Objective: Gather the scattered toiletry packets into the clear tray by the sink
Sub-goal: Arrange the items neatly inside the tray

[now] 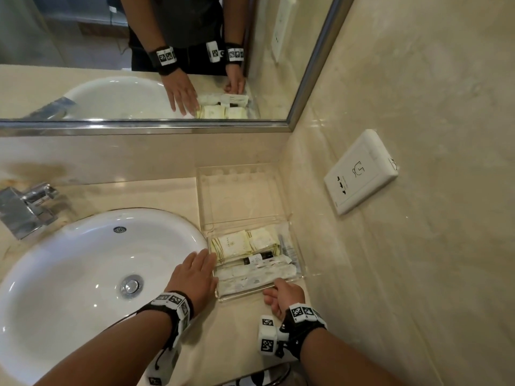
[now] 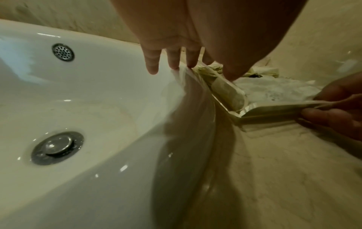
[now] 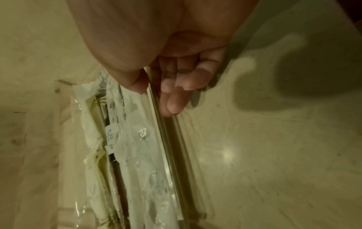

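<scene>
A clear tray [image 1: 242,296] stands on the beige counter right of the sink, against the corner wall. In its near half lie cream packets [image 1: 231,246], a small dark bottle [image 1: 257,259] and long clear-wrapped packets [image 1: 250,277]. Its far half looks bare. My left hand [image 1: 206,264] lies flat over the basin's rim, its straight fingers [image 2: 174,62] touching the tray's left wall [image 2: 221,94]. My right hand [image 1: 278,292] pinches the tray's near wall [image 3: 172,147], thumb inside and fingers [image 3: 176,99] outside. The wrapped packets [image 3: 137,147] lie just beyond the thumb.
A white basin [image 1: 83,274] with a chrome drain takes up the left, with a chrome faucet [image 1: 28,207] behind it. A mirror [image 1: 139,51] runs along the back wall. A white socket plate [image 1: 362,171] sits on the right wall. Bare counter [image 1: 237,330] lies between my wrists.
</scene>
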`<state>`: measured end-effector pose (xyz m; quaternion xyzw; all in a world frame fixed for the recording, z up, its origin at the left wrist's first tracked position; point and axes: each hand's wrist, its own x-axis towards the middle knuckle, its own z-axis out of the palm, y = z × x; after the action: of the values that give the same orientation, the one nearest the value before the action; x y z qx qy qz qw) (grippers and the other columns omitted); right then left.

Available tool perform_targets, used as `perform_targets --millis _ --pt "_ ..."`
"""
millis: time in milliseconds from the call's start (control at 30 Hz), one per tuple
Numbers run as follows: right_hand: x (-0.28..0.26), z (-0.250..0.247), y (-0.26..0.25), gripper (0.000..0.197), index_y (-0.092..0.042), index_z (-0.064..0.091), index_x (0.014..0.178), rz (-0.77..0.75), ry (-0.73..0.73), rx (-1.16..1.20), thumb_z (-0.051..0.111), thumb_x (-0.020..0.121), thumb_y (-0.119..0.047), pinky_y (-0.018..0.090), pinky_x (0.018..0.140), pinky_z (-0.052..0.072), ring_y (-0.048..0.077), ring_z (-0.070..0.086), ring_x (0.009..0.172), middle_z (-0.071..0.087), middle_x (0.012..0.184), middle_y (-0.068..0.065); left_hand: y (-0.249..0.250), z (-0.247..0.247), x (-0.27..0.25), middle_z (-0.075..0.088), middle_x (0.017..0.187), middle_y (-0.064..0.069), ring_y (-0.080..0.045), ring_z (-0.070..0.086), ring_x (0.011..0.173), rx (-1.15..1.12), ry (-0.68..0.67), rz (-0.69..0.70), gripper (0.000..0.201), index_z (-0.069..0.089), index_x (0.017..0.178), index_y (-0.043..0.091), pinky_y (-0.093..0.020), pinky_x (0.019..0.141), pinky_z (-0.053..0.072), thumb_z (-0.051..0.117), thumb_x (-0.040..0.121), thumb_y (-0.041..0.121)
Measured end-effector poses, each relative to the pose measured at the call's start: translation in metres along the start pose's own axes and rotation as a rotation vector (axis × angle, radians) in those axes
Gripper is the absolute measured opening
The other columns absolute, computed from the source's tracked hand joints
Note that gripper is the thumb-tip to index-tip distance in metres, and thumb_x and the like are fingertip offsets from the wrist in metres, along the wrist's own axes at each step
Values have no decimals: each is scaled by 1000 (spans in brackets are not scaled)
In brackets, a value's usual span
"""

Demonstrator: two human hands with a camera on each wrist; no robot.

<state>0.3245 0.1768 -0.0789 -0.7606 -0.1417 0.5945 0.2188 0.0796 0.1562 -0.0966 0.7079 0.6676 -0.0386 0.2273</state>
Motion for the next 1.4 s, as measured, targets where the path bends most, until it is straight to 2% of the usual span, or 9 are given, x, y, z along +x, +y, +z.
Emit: perform_targets --millis 67,167,300,400,633,800,1067,1233,1400 --pt "3 2 -1 30 11 63 103 16 -4 -4 50 97 -15 18 34 30 15 53 41 76 86 22 -2 4 1 12 162 -3 -28 13 148 4 -6 -5 66 12 155 23 -44 117 26 30 97 49" --pt "4 3 -3 30 12 64 102 21 -1 -5 48 98 -14 18 35 31 17 56 44 76 80 20 0 6 2 10 163 -4 -28 11 148 0 -8 -24 67 10 155 22 -45 118 24 29 98 50" --pt "3 7 -6 24 6 63 97 35 24 11 48 97 -13 19 37 34 20 63 51 75 75 17 16 -1 3 18 161 -3 -29 18 146 -37 46 -107 66 16 153 22 -43 114 30 40 94 42" --pt "3 8 -10 23 6 62 101 48 34 15 49 96 -12 19 37 36 20 63 50 74 76 19 22 -2 6 25 157 -1 -29 23 143 -76 64 -151 67 22 151 23 -45 110 35 46 89 37" --pt "1 12 -8 19 6 62 91 26 68 12 50 94 -8 21 39 39 18 59 44 68 56 12 20 -4 9 34 152 1 -29 29 140 -103 76 -172 67 31 147 24 -43 108 37 52 84 28" --pt "-1 15 -12 22 7 63 92 19 77 13 50 92 -10 21 39 38 19 54 41 67 59 14 18 -5 8 34 154 -4 -31 28 142 -117 116 -158 66 32 149 19 -44 114 31 54 87 28" --pt "-1 21 -29 22 0 67 90 64 40 -20 52 87 -16 29 52 49 24 62 59 73 63 11 14 -9 13 37 152 -10 -33 33 138 -136 148 -169 66 34 149 13 -44 115 31 54 87 26" --pt "5 24 -38 18 -1 65 91 81 41 -19 54 89 -15 26 48 48 22 62 55 72 62 11 19 -20 19 39 150 -7 -32 34 136 -225 161 -214 67 33 148 14 -44 111 36 57 85 20" --pt "12 26 -36 17 3 63 91 75 40 -1 52 91 -10 25 44 42 21 56 48 69 59 13 20 -25 21 37 150 -7 -33 32 135 -303 155 -264 71 29 149 14 -45 110 36 59 84 18"
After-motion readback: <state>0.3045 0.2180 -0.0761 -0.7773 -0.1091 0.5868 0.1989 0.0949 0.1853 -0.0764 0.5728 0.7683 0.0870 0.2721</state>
